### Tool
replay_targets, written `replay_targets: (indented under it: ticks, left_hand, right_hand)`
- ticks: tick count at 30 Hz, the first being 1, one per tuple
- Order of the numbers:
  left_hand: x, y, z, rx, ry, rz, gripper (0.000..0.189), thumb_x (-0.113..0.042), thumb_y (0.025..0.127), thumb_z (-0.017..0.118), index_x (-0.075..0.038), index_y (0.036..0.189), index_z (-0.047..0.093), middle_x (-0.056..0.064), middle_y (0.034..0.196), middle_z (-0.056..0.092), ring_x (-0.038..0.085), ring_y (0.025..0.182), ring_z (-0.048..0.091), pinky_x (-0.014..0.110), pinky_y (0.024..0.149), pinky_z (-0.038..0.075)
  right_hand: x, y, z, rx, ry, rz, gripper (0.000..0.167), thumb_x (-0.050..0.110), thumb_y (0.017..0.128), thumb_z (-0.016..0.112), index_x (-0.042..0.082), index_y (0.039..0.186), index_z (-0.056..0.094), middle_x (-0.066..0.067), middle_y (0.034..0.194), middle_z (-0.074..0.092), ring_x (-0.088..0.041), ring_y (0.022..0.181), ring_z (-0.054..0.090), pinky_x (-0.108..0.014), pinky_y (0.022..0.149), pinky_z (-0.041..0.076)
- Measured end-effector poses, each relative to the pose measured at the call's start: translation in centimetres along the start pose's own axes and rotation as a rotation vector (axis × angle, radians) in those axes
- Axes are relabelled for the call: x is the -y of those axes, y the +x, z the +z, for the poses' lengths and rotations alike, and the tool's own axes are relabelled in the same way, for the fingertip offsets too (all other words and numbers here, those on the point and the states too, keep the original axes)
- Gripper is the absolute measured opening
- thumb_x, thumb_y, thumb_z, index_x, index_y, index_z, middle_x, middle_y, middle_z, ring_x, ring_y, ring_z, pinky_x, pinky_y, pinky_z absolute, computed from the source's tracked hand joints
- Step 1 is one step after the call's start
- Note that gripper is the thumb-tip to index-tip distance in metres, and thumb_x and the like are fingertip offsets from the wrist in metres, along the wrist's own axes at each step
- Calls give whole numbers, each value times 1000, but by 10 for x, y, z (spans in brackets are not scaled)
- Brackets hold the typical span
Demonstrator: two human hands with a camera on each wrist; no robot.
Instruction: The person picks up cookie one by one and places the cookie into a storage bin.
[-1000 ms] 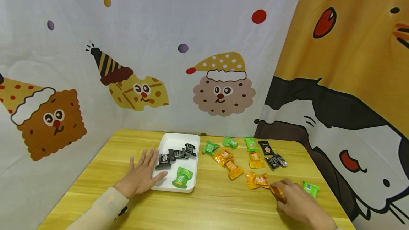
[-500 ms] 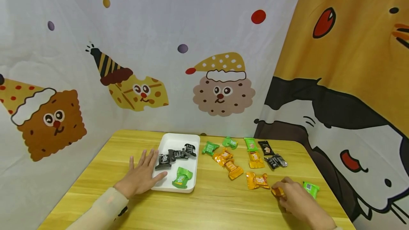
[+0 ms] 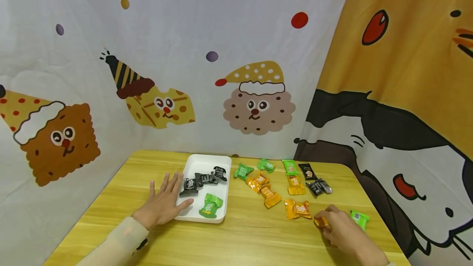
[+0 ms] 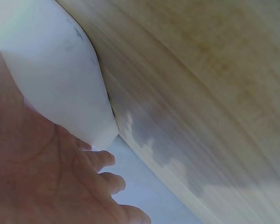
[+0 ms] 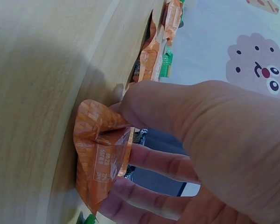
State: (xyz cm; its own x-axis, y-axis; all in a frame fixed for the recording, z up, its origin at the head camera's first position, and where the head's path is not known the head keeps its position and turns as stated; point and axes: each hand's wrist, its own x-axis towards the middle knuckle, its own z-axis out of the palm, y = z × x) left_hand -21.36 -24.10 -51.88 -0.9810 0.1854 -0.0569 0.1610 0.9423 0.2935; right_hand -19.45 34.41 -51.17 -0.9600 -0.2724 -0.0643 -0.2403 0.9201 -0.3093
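My left hand (image 3: 160,205) lies with fingers spread against the left side of a white tray (image 3: 225,200), also seen as a white wall (image 4: 60,70) in the left wrist view. Inside the tray are several black-wrapped candies (image 3: 207,178) and green-wrapped candy (image 3: 211,206). At the right, my right hand (image 3: 343,230) pinches an orange-wrapped candy (image 5: 100,156) between thumb and fingers, low at the tabletop. Just left of that hand lies more orange-wrapped candy (image 3: 297,209); to its right is a green-wrapped candy (image 3: 359,219).
Behind the right hand are scattered green candies (image 3: 243,170), orange candies (image 3: 270,196) and black candies (image 3: 318,186) on the wooden table (image 3: 255,239). A printed cloth (image 3: 177,19) hangs along the table's back edge.
The right hand has turned the orange-wrapped candy slightly and shifted a little, staying in the same spot. The left hand, tray and other candies have not moved.
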Motion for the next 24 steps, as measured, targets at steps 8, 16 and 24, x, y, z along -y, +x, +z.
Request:
replay_targets:
  ticks: [8, 16, 24]
  left_hand:
    - [1, 1, 2, -9, 13, 3, 107, -71, 115, 57, -3, 186, 17, 25, 195, 15, 57, 181, 8, 93, 135, -5]
    - [0, -1, 1, -4, 7, 2, 106, -71, 115, 57, -3, 187, 16, 24, 195, 13, 57, 182, 6, 93, 135, -5]
    - [0, 0, 1, -5, -1, 3, 107, -71, 115, 57, -3, 187, 16, 24, 195, 12, 57, 181, 5, 94, 135, -6]
  right_hand:
    - [3, 2, 1, 18, 21, 41, 37, -7, 89, 85, 17, 118, 87, 0, 112, 72, -11, 84, 58, -23, 71, 53]
    - [8, 2, -1, 17, 42, 55, 38, -7, 90, 85, 17, 120, 87, -3, 116, 72, -12, 79, 59, -23, 64, 50]
    - [13, 1, -4, 6, 73, 62, 38, -7, 92, 86, 15, 123, 86, -5, 119, 72, -8, 71, 59, -23, 59, 53]
